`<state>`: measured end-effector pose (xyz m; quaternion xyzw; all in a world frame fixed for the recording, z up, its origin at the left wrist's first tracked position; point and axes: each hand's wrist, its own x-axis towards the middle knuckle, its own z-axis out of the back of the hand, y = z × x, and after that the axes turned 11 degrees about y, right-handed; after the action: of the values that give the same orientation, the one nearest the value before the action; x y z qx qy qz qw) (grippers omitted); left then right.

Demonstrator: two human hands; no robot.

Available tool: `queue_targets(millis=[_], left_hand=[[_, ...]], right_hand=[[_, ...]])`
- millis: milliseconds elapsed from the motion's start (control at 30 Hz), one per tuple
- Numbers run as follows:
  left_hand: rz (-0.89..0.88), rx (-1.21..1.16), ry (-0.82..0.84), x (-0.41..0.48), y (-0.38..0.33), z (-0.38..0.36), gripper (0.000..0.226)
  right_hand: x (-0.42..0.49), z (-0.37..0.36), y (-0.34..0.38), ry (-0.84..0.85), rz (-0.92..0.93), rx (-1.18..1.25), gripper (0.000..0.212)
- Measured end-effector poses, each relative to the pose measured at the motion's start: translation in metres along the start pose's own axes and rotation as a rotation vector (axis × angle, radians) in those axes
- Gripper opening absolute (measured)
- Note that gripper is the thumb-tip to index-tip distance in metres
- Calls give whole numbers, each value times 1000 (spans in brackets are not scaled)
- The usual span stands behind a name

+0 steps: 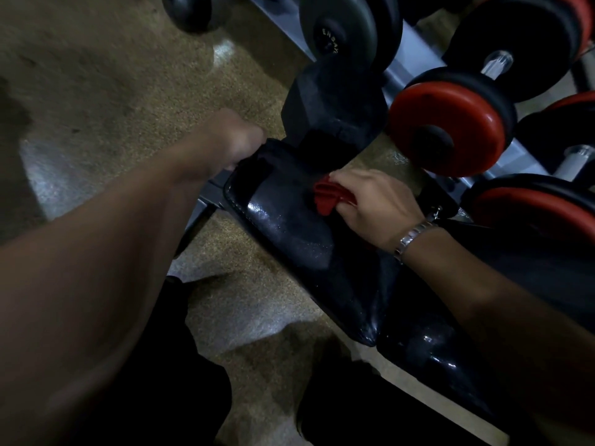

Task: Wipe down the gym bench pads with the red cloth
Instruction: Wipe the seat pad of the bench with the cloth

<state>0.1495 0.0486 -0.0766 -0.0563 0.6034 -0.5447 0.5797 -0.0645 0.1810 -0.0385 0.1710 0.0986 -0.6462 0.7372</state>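
Leaning over a gym bench, a person works the red cloth (328, 196) across the long pad (289, 230), the glossy black cushion that runs away from the camera. The right hand (373, 201), a metal wristband (413, 236) at its wrist, is closed on the cloth and presses it to the pad near the far end. The cloth is bunched rather than spread flat, which probably gives a firmer hold and more pressure on a small patch.

The left hand (235, 146) is wrapped over the pad's far corner, its fingertips hidden beyond the edge. It appears to clamp the pad, most likely to steady the bench and carry the person's weight during the reach.

The surface beside the cloth glints with fine speckles, possibly moisture, though the dim light leaves that unsure. The second pad (428, 349) lies nearer the camera, meeting the long one at a seam, and nothing shows whether it has been wiped.

A black hex dumbbell (331, 111) and a red-plated dumbbell (450, 123) sit just beyond the bench above the speckled floor (112, 75). They crowd the far edge, so strokes there look short on room.
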Motion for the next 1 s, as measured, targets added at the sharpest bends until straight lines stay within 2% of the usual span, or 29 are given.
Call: queue_targets(millis=[133,233,333,500,667,800,900,1000], left_hand=[[-7,-18,-7,4,-2,-4,21],[-7,-1,-2,3,-1,-4,20],[-3,10,-3,2,1,-2,25],[-2,-8,-9,0,-2,-5,22],[8,36,-11,-3,-2,-5,24],[9,90,-23,-5,0,-4,22],[7,139,-45,-3,0,-4,22],[-10,237,-81,-7,1,-7,17]], right_hand=[[-2,-11,30,32,213,58,41],[-18,-15,31,113,287,-19,44],[-28,-12,18,116,267,-93,47],[-12,-19,38,-49,202,-15,44],[-30,-32,47,60,299,-9,54],[-37,-29,29,9,243,-25,53],[-25,-30,45,-57,171,-38,49],[-19,-38,68,-98,193,3,47]])
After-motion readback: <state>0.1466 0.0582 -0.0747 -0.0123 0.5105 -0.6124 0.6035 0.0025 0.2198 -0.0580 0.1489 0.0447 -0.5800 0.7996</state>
